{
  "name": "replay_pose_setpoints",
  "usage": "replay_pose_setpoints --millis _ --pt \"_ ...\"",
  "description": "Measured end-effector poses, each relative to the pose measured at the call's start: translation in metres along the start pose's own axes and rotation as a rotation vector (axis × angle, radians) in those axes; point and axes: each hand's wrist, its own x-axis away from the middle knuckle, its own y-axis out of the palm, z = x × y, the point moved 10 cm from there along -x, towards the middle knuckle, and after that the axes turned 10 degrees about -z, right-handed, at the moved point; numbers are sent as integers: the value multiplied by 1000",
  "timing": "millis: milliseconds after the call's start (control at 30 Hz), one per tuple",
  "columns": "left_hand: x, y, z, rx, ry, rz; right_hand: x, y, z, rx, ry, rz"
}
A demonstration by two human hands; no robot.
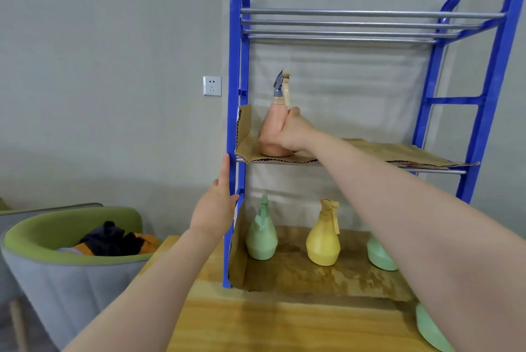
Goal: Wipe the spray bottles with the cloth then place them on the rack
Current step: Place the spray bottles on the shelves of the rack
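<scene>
Right hand: my right hand (287, 131) is wrapped around the body of the pink spray bottle (271, 129), setting it upright on the cardboard liner (370, 152) of the middle shelf, near the left end.
Left hand: my left hand (216, 209) lies flat and unclenched against the blue rack (234, 124) upright, gripping nothing, apparently to steady the frame while I load it.
Lower shelf: a green spray bottle (261, 235) and a yellow spray bottle (324, 238) stand apart, with another green bottle (380, 255) partly hidden behind my forearm.
Table: a further green shape (429, 329) shows at the lower right edge.
Cloth: not in view.
Stage: placement, by my reading; the grip is not yet let go.
</scene>
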Motion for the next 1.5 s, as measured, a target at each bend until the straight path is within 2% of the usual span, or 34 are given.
replay_pose_setpoints --millis 267,700,933,1067,1167,1233,1500 --pt "0 2 -2 10 0 12 -10 13 -20 142 6 56" --pt "1 4 2 2 12 11 5 20 -7 53 78 18" --pt "14 8 3 -14 10 16 70 10 -5 314 -50 152" --pt "40 29 5 -111 11 45 131 7 7 379 -155 326" --pt "60 54 4 -116 -22 5 180 19 33 302 -260 432" --pt "72 68 2 -160 -32 -17 207 31 61 257 -243 451" --pt "112 123 -2 -417 -22 -160 292 58 205 88 78 490"
